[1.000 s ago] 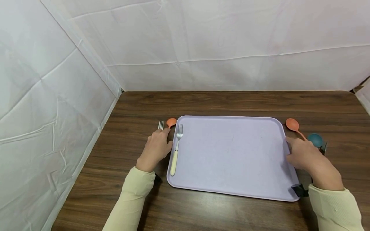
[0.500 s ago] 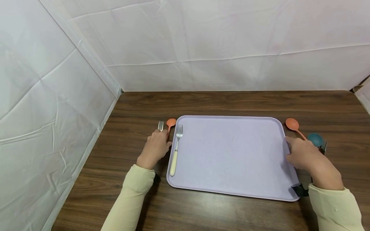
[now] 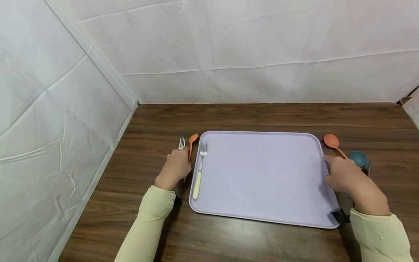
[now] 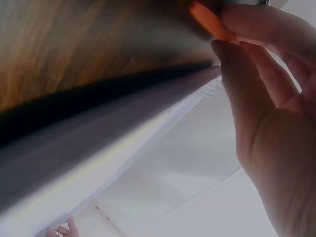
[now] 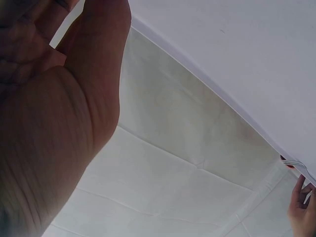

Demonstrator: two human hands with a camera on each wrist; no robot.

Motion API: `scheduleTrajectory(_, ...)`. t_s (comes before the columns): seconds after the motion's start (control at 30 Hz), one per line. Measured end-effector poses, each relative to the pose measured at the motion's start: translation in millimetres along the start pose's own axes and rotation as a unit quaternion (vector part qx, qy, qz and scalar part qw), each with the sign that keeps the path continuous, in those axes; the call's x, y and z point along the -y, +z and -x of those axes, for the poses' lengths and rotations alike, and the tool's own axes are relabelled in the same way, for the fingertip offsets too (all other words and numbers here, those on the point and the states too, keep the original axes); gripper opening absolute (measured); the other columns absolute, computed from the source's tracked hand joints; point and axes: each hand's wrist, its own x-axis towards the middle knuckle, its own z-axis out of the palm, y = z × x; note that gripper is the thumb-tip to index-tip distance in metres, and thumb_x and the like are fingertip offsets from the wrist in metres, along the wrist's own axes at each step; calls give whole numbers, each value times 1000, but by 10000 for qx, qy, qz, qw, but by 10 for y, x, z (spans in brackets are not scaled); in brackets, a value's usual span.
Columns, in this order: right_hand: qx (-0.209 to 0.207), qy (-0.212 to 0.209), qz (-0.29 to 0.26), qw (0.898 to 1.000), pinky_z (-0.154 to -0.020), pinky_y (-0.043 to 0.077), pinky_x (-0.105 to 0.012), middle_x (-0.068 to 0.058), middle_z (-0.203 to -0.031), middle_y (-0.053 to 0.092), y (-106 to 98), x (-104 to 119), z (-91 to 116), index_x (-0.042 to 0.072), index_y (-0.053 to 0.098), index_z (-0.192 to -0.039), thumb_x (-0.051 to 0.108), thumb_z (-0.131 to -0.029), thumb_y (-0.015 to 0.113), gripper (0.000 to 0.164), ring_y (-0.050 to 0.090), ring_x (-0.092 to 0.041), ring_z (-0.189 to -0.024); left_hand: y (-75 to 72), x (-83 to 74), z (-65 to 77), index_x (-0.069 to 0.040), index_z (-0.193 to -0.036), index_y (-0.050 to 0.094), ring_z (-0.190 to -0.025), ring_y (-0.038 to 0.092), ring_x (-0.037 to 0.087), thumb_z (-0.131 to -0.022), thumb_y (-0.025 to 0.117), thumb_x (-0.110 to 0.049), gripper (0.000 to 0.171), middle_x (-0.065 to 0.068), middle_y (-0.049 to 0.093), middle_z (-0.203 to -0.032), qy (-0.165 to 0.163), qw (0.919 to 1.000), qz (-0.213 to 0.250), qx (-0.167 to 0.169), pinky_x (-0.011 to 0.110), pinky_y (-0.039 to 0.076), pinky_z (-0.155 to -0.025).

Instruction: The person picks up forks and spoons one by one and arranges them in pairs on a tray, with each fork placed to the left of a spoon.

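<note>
Just left of the lilac tray [image 3: 262, 174], my left hand [image 3: 173, 169] pinches the handle of an orange spoon [image 3: 193, 138]. Its thumb and forefinger meet on the orange handle [image 4: 210, 20] in the left wrist view. A fork [image 3: 182, 142] shows only its tines beyond that hand; the rest is hidden. My right hand [image 3: 348, 176] rests at the tray's right rim, fingers loosely bent, with nothing visible between them. Close by it lie a second orange spoon [image 3: 331, 141], a teal spoon [image 3: 357, 159] and a dark-looking utensil [image 3: 367, 168], all partly covered.
On the tray's left side lies a fork with a cream handle [image 3: 197, 185]. The brown wooden table [image 3: 248, 118] runs back to a white sheet wall [image 3: 248, 54]. Another white sheet [image 3: 49, 127] closes the left side.
The left thumb has drawn in toward the fingers. The left orange spoon has turned, its bowl now tilted sideways and more of its handle showing. The right hand has stayed put.
</note>
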Motion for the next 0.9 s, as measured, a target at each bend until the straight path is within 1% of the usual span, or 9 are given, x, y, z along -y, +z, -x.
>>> scheduleTrajectory(0.1, 22, 5, -35, 10000, -45, 37, -33, -27, -86, 55, 3, 2, 2, -21, 35, -126, -1, -70, 58, 64, 49, -31, -65, -15, 1, -1, -4, -81, 57, -61, 55, 28, -75, 60, -2, 7, 8, 55, -67, -96, 9999, 37, 11, 41, 46, -55)
scheduleTrajectory(0.2, 35, 7, -50, 10000, -45, 37, -33, -24, -83, 55, 5, 2, 3, -22, 35, -127, -1, -71, 58, 64, 49, -29, -64, -36, -4, 6, -5, -77, 55, -61, 54, 28, -73, 58, -5, 5, 8, 53, -65, -267, 9996, 72, 66, 41, 46, -55)
scheduleTrajectory(0.3, 63, 20, -53, 10000, -45, 37, -33, -23, -82, 55, 7, -3, 2, -21, 34, -127, -1, -71, 58, 65, 49, -28, -63, -51, -9, 19, -6, -74, 53, -60, 54, 29, -72, 58, -7, 6, 9, 52, -64, -409, 9991, 102, 75, 41, 45, -55)
scheduleTrajectory(0.4, 87, 14, -50, 9999, -45, 38, -33, -22, -81, 55, 9, -10, -2, -22, 33, -128, 0, -71, 58, 65, 49, -27, -63, -58, -18, 29, -8, -73, 49, -59, 52, 29, -71, 58, -9, 9, 9, 51, -63, -474, 9988, 148, 27, 40, 42, -52)
scheduleTrajectory(0.53, 108, -3, -52, 9999, -45, 37, -33, -21, -80, 55, 13, -15, -7, -22, 33, -128, 0, -71, 58, 65, 49, -27, -62, -60, -26, 33, -9, -73, 48, -57, 51, 27, -73, 58, -10, 11, 8, 50, -62, -442, 9986, 269, -84, 37, 40, -50)
scheduleTrajectory(0.63, 113, -13, -50, 9999, -45, 37, -33, -21, -80, 55, 14, -17, -8, -22, 33, -127, 0, -71, 58, 65, 49, -27, -62, -60, -23, 37, -9, -75, 51, -56, 50, 25, -75, 58, -10, 7, 6, 50, -61, -364, 9985, 319, -239, 36, 40, -50)
scheduleTrajectory(0.73, 103, -34, -31, 9999, -45, 37, -33, -22, -81, 55, 13, -17, -9, -22, 33, -127, 0, -71, 58, 65, 49, -28, -64, -59, -17, 44, -8, -80, 58, -55, 51, 24, -77, 60, -8, 3, 4, 52, -62, -250, 9981, 343, -447, 37, 42, -50)
scheduleTrajectory(0.8, 91, -46, -15, 9999, -46, 37, -33, -23, -82, 55, 11, -16, -10, -22, 34, -127, 0, -71, 58, 65, 49, -30, -65, -61, -16, 53, -7, -84, 62, -56, 53, 24, -79, 62, -8, 6, 4, 55, -64, -187, 9976, 354, -567, 37, 44, -51)
scheduleTrajectory(0.9, 63, -76, 28, 9999, -47, 37, -33, -23, -82, 56, 7, -14, -14, -22, 35, -126, 0, -70, 58, 64, 49, -32, -66, -64, -22, 64, -5, -93, 65, -60, 56, 24, -81, 65, -9, 13, 6, 61, -71, -168, 9969, 362, -675, 38, 46, -54)
